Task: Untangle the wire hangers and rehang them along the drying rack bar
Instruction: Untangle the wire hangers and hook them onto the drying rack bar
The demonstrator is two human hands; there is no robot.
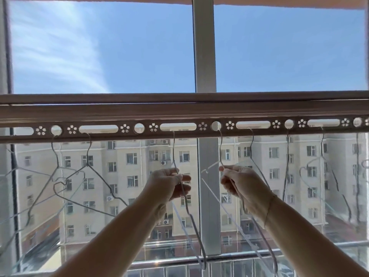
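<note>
- Bar (179, 113): pale, pierced with round holes, long slots and flower cut-outs. It ran level across the view, in front of the window.
- Left hand (169, 182): raised below the bar, fingers curled round the neck of the first hanger.
- First hanger (173, 150): thin wire, hook set in a long slot near mid-bar. Its body hung down past the left wrist towards the rail.
- Right hand (239, 184): raised beside the left and apart from it, thumb and fingers pinching the neck of the second hanger.
- Second hanger (220, 150): hook in the round hole just right of the first hanger's slot. Its pale shoulder slanted down under the right wrist.
- Third hanger (252, 144): hook in the next slot to the right, wire passing behind the right hand. Whether that hand also held it could not be told.
- Left pair (87, 164): two hangers hooked on the bar's left part, their shoulders crossed and caught together.
- Right group (287, 152): several more hung along the bar's right end, faint and blurred.
- Surroundings: white mullion (204, 47), blue sky, pale building (123, 148) opposite, metal rail (171, 261) below.
</note>
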